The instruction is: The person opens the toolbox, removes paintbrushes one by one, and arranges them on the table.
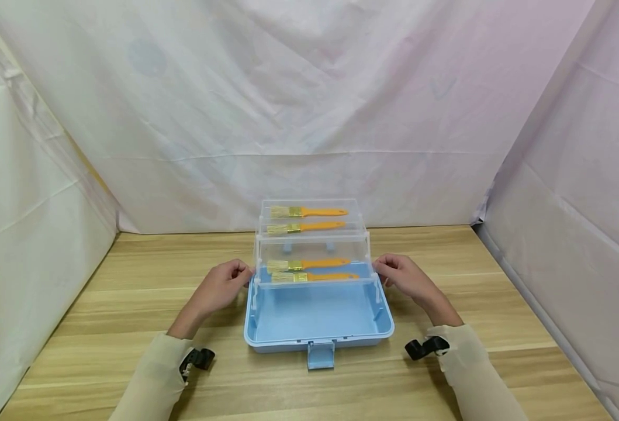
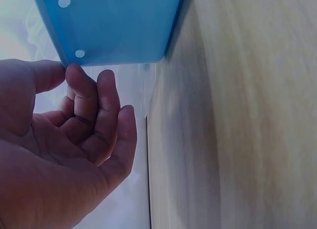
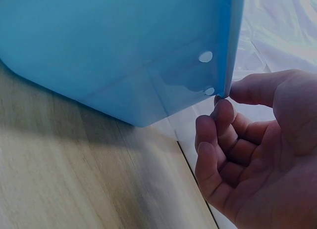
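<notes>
A light blue plastic toolbox (image 1: 314, 316) stands open on the table, its front latch (image 1: 321, 355) hanging down. Two clear trays (image 1: 317, 283) are raised in steps over its back half. Paintbrushes with orange handles lie in pairs: an upper pair (image 1: 324, 212) in the rear tray, a lower pair (image 1: 326, 263) in the front one. My left hand (image 1: 222, 286) pinches the rim at the box's rear left corner between thumb and index finger. At the rear right corner my right hand (image 1: 404, 278) pinches the rim likewise, other fingers loosely curled beneath.
The wooden table (image 1: 130, 351) reaches back to a hanging white cloth (image 1: 309, 117). More white cloth (image 1: 577, 222) flanks it on both sides. A black device sits at each wrist, one at the left cuff (image 1: 200, 358) and another at the right cuff (image 1: 425, 348).
</notes>
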The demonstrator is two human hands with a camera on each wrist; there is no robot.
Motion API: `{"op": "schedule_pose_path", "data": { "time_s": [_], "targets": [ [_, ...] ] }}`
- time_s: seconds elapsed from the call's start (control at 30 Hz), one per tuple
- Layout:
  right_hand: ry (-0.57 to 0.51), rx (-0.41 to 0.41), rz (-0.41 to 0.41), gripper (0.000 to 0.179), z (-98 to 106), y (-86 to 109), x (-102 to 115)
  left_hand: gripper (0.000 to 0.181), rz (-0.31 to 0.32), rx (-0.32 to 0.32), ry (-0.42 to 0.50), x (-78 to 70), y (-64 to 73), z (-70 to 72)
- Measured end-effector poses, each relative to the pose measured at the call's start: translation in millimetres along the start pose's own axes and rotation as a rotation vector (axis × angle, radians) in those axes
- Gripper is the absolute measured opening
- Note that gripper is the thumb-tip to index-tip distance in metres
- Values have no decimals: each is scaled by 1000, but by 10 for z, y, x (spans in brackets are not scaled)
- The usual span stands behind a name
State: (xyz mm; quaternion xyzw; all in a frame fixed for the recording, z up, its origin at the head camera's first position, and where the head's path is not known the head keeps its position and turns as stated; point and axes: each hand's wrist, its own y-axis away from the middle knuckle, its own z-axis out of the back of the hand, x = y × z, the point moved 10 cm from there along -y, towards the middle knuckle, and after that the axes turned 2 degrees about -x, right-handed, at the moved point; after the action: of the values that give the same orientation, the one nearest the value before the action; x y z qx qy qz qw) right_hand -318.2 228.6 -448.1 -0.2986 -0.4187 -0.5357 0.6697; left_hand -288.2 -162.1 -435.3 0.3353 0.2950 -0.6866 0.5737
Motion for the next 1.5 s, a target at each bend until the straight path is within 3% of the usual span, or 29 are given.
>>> {"op": "schedule_pose_path", "data": {
  "time_s": [0.3, 0.67, 1.07, 1.5],
  "targets": [
    [-5, 11, 2, 28, 6, -4, 12, 24, 13, 14, 14, 9, -7, 20],
    [8, -4, -7, 30, 41, 29, 47, 23, -31, 36, 53, -52, 14, 56],
    [40, -53, -6, 28, 185, 26, 70, 23, -42, 15, 46, -92, 7, 73],
    [3, -111, 51, 28, 287, 125, 351, 24, -59, -2, 35, -119, 10, 67]
  ]
}}
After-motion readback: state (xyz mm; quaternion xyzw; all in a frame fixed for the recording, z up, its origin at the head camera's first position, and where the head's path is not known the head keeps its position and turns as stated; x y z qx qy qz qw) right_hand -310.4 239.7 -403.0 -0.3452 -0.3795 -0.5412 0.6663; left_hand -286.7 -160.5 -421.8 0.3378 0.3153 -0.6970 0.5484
